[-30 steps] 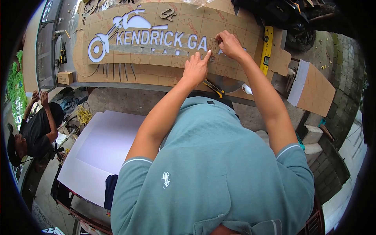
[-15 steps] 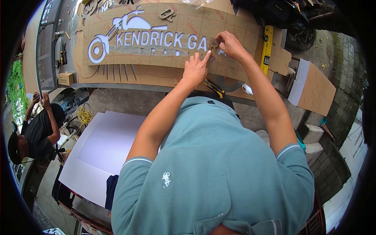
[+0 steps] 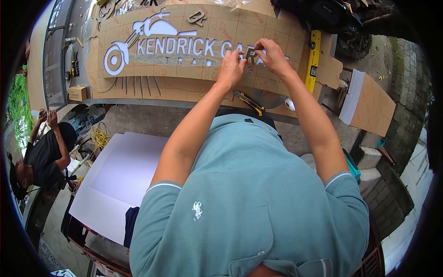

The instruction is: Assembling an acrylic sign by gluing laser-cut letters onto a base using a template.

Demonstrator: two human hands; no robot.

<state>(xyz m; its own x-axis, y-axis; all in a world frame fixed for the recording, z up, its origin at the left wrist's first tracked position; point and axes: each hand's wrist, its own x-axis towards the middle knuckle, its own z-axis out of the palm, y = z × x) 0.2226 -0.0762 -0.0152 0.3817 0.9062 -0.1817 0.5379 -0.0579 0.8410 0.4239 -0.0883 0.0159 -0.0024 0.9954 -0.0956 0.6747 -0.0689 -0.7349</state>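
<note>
The left hand (image 3: 230, 70) and right hand (image 3: 273, 56), fingers curled, flank a flat brown letter-shaped piece (image 3: 250, 55); whether either grips it I cannot tell. Beneath them lies a brown paper-faced cut-out sheet (image 3: 272, 30).

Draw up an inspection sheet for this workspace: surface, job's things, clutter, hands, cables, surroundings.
Surface: grey workbench, partly covered by brown-faced sheets.
Job's things: brown panel with white cut-out shapes; brown letter piece between the hands.
Clutter: yellow spirit level right of the panel; utility knife near the front edge; small cardboard box at left.
Hands: left hand and right hand at the letter piece; grip unclear.
Cables: yellow tangled cord beyond the bench; cable or rope, unclear.
Surroundings: co-worker at far left, arms raised; white sheet at left.
</note>
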